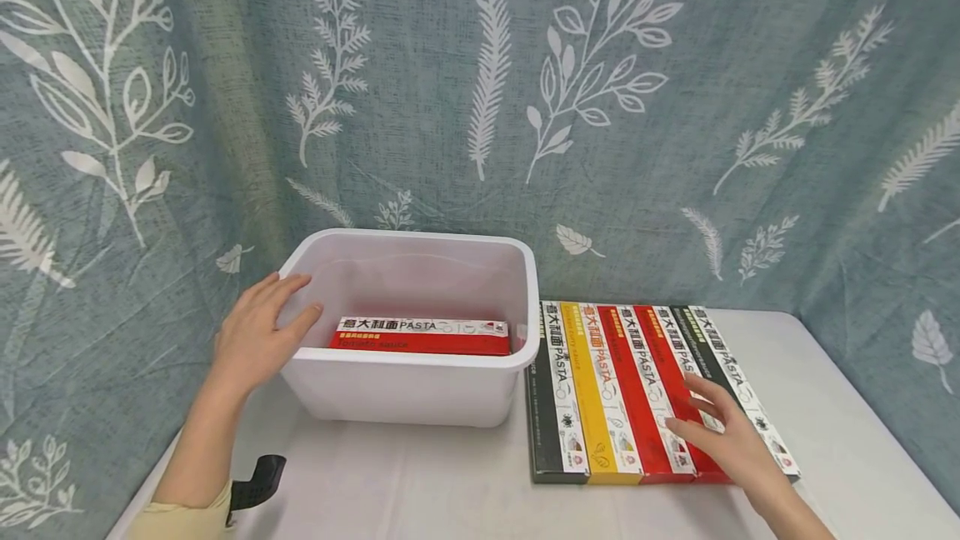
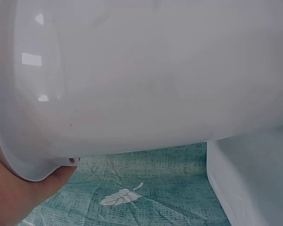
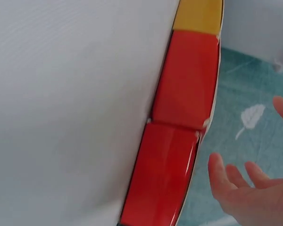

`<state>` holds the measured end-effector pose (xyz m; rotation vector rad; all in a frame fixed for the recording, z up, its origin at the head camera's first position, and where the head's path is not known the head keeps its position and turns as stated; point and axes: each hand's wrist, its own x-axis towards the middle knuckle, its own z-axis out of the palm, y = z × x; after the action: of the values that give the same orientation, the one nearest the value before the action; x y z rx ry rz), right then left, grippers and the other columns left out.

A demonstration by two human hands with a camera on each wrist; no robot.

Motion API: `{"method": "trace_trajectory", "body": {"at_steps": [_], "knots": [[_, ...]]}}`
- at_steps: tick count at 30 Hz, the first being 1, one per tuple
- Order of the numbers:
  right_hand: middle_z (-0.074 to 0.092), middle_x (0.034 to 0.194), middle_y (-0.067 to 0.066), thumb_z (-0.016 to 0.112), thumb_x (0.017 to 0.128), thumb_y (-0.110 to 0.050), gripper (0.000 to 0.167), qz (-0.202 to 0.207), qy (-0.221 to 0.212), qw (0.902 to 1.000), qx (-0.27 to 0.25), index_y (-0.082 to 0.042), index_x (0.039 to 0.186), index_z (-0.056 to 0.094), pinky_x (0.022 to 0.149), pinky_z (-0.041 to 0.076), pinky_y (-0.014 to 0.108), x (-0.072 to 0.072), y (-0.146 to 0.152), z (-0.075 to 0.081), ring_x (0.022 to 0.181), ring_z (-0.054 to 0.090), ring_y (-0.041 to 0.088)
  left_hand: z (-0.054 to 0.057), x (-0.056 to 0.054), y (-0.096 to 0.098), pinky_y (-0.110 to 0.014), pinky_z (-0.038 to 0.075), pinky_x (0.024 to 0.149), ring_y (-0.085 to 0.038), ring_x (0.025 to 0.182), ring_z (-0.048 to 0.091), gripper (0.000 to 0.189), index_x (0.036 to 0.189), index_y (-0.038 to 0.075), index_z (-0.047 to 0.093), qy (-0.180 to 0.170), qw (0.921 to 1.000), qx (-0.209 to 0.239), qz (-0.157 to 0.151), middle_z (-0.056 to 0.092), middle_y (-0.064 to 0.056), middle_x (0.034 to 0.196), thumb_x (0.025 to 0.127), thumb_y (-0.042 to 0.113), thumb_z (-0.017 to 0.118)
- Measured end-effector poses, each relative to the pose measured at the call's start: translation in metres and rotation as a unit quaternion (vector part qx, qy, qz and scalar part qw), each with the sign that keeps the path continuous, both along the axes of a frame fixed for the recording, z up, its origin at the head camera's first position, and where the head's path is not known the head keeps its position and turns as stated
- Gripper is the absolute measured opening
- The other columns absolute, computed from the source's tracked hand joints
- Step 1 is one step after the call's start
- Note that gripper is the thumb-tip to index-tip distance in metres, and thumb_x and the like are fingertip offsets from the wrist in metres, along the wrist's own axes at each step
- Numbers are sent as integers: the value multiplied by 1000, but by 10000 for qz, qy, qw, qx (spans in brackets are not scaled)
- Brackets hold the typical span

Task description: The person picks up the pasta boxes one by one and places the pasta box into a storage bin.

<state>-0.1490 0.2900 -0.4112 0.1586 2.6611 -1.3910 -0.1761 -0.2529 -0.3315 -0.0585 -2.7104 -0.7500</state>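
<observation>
A white plastic bin (image 1: 408,390) stands upright on the table, with a red pasta box (image 1: 420,337) inside, its white label strip reading "PASTA". At the bin's left rim is my left hand (image 1: 258,332), its fingers and thumb extended over the edge. Rim and outer wall (image 2: 155,80) fill most of the left wrist view and hide part of that hand. My right hand (image 1: 723,432) hovers above a row of flat pasta boxes, fingers spread loosely with nothing held. Nearest to it are a red box (image 1: 660,348) and the black box (image 1: 750,394) at the right end.
Left of these in the row lie another red box (image 1: 611,340), a yellow box (image 1: 581,373) and a black box (image 1: 551,440), side by side. A white cloth covers the table (image 1: 405,482). Behind hangs a green leaf-patterned curtain (image 1: 420,107), close to the bin's back.
</observation>
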Motion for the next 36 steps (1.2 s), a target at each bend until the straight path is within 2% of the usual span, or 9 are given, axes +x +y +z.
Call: {"method": "trace_trajectory", "body": {"at_steps": [6, 10, 13, 17, 22, 27, 30, 36], "knots": [[23, 153, 25, 69, 91, -36, 87, -98, -266, 9995, 103, -6, 154, 17, 104, 37, 57, 5, 17, 2, 138, 25, 43, 0, 1, 1, -76, 21, 97, -47, 138, 25, 56, 140, 2, 47, -5, 10000, 68, -20, 37, -29, 148, 97, 37, 53], [20, 152, 28, 70, 90, -34, 91, -114, -238, 9992, 314, 0, 153, 13, 105, 37, 52, 8, 30, 2, 137, 24, 45, 0, 1, 1, -76, 21, 97, -47, 138, 25, 56, 140, 2, 48, -2, 10000, 81, -15, 37, -29, 147, 97, 37, 54], [16, 152, 32, 71, 89, -36, 96, -139, -238, 9982, 525, 2, 153, 10, 106, 34, 56, 10, 39, 2, 134, 25, 49, 0, 1, 2, -76, 21, 97, -47, 138, 25, 55, 140, 2, 48, 6, 10000, 80, -17, 38, -29, 147, 97, 36, 54], [18, 147, 37, 73, 87, -39, 100, -142, -13, 9944, 1051, 6, 151, 10, 102, 33, 64, 14, 51, 0, 128, 30, 52, 0, 1, 2, -76, 21, 96, -47, 138, 25, 55, 140, 2, 48, 17, 10000, 82, -9, 38, -29, 147, 97, 36, 55], [27, 139, 39, 76, 84, -31, 97, 2, 535, 9857, 1596, 14, 145, 15, 96, 32, 66, 18, 63, -8, 123, 31, 52, 0, 1, 2, -77, 21, 96, -47, 138, 25, 55, 140, 2, 48, 28, 9999, 101, 1, 38, -29, 147, 97, 36, 55], [25, 136, 42, 76, 81, -27, 98, 204, 627, 9806, 1845, 19, 142, 14, 94, 29, 71, 23, 75, -15, 121, 28, 57, 0, 1, 2, -75, 22, 98, -47, 138, 26, 55, 139, 1, 49, 87, 9999, 95, -2, 39, -29, 146, 97, 36, 55], [23, 134, 44, 76, 80, -26, 101, 286, 411, 9791, 1971, 22, 141, 12, 94, 28, 73, 24, 80, -18, 120, 26, 59, 0, 1, 2, -74, 22, 98, -47, 138, 27, 55, 139, 1, 49, 100, 9999, 82, -5, 40, -29, 146, 97, 36, 55], [16, 133, 47, 75, 83, -30, 106, 326, -318, 9770, 2082, 25, 140, 5, 100, 22, 74, 20, 88, -20, 121, 20, 61, 0, 1, 1, -74, 22, 98, -47, 137, 27, 55, 139, 0, 49, 134, 9999, 82, -5, 40, -29, 145, 97, 35, 55]]}}
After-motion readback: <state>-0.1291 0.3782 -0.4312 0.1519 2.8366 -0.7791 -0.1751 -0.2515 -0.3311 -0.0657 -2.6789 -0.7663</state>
